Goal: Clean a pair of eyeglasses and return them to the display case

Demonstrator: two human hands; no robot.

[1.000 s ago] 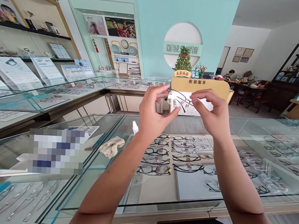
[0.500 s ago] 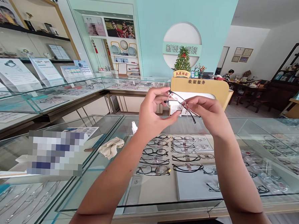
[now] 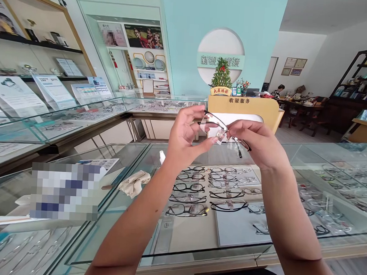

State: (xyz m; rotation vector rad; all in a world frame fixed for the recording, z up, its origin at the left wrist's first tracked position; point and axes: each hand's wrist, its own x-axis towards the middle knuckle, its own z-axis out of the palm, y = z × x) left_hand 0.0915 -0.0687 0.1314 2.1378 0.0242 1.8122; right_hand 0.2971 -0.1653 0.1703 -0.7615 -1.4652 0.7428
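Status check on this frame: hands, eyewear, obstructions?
Left hand and right hand gripping eyeglasses, held above display case. Cloth beside left forearm; nothing visibly blocking.

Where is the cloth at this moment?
In the head view, the cloth lies on the glass counter, to the left of the left forearm, nearer than the white bottle.

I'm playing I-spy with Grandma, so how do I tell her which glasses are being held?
Find the yellow desk below the round white sign. In front of it, the left hand and right hand hold a dark-rimmed pair of glasses. It's the only pair held up; the neighbouring glasses below lie in the glass counter.
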